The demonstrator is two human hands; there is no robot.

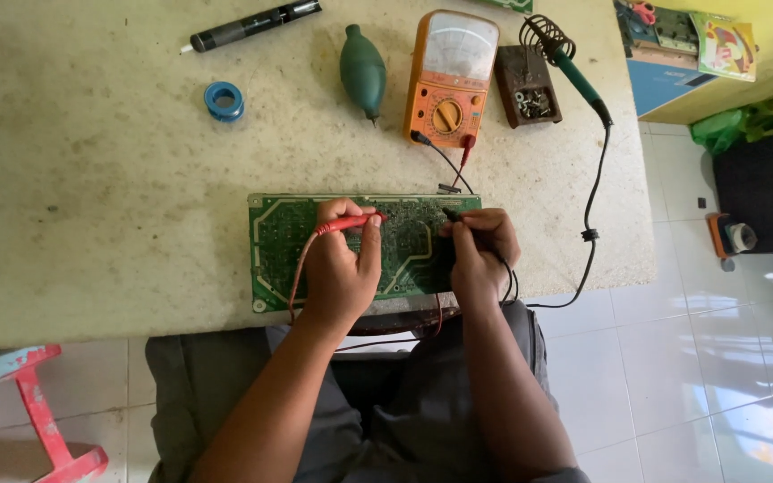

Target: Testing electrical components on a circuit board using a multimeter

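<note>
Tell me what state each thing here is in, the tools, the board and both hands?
Left hand: gripping red probe, tip on green circuit board.
Right hand: gripping black probe, tip on board.
Orange multimeter: lying flat, both leads plugged in.
Soldering iron: parked in its coil stand.
Green blower bulb: lying untouched.

A flat green circuit board (409,246) is lying at the near edge of the pale stone desk (91,206). Behind it an orange analogue multimeter (451,79) is sitting, with a green rubber blower bulb (362,70) to its left and a dark soldering-iron stand (528,86) to its right. Farther left a small blue tape ring (224,100) is resting.
</note>
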